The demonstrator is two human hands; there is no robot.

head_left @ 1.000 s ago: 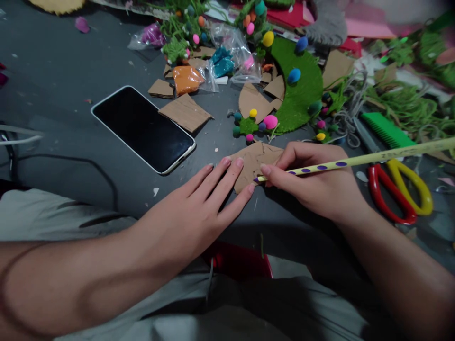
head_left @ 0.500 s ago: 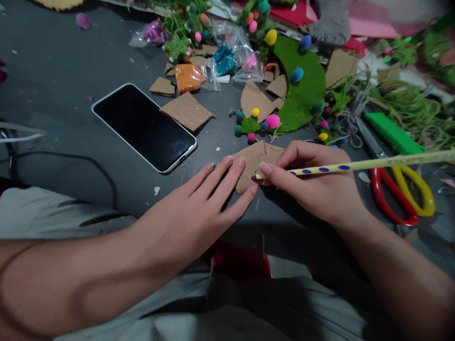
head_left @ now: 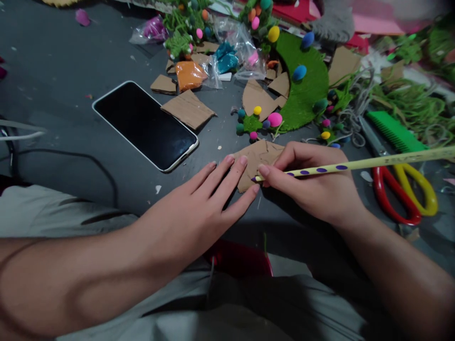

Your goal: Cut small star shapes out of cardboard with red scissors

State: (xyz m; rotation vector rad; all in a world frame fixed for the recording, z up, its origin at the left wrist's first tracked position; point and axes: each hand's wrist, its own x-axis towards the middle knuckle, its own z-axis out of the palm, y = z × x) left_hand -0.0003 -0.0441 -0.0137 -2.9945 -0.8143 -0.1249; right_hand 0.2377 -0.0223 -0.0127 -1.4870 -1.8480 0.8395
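A small piece of brown cardboard (head_left: 254,163) with dark drawn lines lies flat on the dark table. The fingers of my left hand (head_left: 202,208) are spread, and their tips rest on its left side. My right hand (head_left: 316,184) is closed around a pale yellow pencil (head_left: 369,164) with purple spots. Its purple tip touches or hovers just over the cardboard, near my left fingertips. Just beyond the cardboard is a small green star (head_left: 251,123) with coloured balls on its points. Part of the cardboard is hidden under my hands.
A smartphone (head_left: 144,125) lies at the left, a cardboard scrap (head_left: 189,109) over its edge. Scissors (head_left: 396,194) with red and yellow handles and a green comb (head_left: 396,130) lie right. Behind are a green crescent (head_left: 309,90), an orange packet (head_left: 191,76) and green yarn (head_left: 408,102).
The view has shifted slightly. Both hands keep nearly the same pose, with the pencil tip still at almost the same spot on the cardboard.
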